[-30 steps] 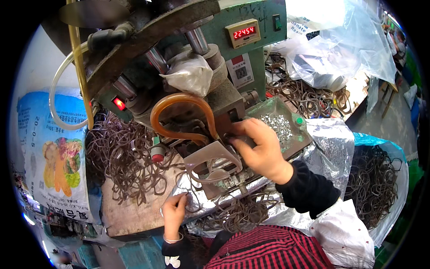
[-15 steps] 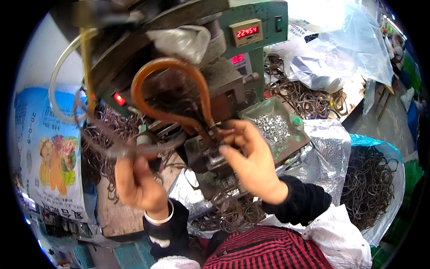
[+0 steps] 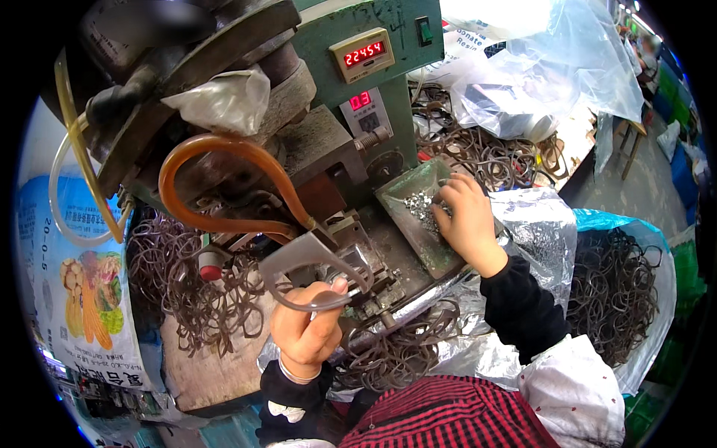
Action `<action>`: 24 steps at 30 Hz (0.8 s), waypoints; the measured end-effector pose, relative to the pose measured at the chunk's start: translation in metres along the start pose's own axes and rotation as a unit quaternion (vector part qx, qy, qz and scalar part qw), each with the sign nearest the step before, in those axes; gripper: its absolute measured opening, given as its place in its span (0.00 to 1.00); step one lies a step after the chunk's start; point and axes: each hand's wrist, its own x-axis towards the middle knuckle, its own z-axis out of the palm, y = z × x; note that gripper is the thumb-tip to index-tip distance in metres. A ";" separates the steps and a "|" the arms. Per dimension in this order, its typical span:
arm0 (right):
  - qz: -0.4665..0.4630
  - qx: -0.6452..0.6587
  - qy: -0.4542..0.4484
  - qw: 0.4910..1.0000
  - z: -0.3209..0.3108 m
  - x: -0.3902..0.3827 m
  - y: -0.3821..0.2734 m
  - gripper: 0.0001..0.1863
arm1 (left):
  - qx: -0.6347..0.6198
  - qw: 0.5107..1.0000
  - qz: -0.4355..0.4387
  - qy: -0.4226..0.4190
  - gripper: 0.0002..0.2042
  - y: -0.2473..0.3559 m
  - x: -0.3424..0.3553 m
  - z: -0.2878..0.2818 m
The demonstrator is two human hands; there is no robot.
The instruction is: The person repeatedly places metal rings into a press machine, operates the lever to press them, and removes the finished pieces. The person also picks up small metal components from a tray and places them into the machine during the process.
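Note:
My left hand (image 3: 306, 336) pinches a dark, translucent loop-shaped strap (image 3: 280, 295) between thumb and fingers. The loop is held up in front of the small metal die (image 3: 366, 261) of a green press, and part of it overlaps the die in view. To the right, my right hand (image 3: 470, 224) is over the green metal tray (image 3: 437, 261), its fingers bent down and the thumb a little apart. Small shiny metal pieces (image 3: 418, 205) lie in the tray beside those fingertips. Whether a piece touches the fingers is too small to tell.
An orange-brown hose (image 3: 175, 160) curves out beside the press head. Piles of similar loops lie at left (image 3: 216, 306) and below the die (image 3: 396, 351). A lined bag (image 3: 616, 306) at right holds many more. A red button (image 3: 210, 266) is left of the die.
My right hand has left the die and moved right to the metal tray. My left hand has brought the loop rightward, nearer the die. The head view has shifted.

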 end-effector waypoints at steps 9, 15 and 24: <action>0.033 0.093 0.062 0.993 -0.001 0.006 0.001 0.06 | -0.018 1.000 0.003 0.005 0.19 0.002 0.006 0.002; 0.025 0.102 0.086 0.991 -0.008 0.003 -0.014 0.04 | 0.062 0.993 -0.099 0.007 0.18 0.031 -0.005 -0.008; 0.102 0.208 0.081 0.970 -0.011 -0.010 -0.017 0.07 | 0.181 0.902 -0.390 0.038 0.06 -0.007 -0.046 -0.065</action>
